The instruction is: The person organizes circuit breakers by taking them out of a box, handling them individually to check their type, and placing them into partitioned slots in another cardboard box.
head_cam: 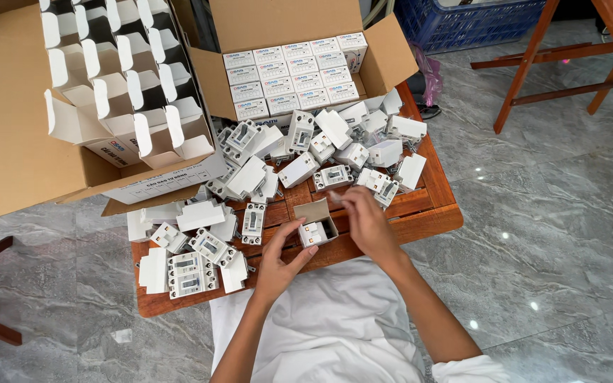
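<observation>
Head view: left hand [277,264] pinches small open white cardboard carton [317,225] holding a white plastic breaker, near edge of wooden table [434,206]; right hand [367,220] fingers its flap. Light, crushable; best gripped by its sides.

Grey marble floor [548,213], wooden table [434,206]

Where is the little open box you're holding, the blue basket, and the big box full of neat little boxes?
small open box [318,225], head view, its front wall
blue basket [462,21], head view, its side
big carton [384,60], head view, its right flap
</observation>
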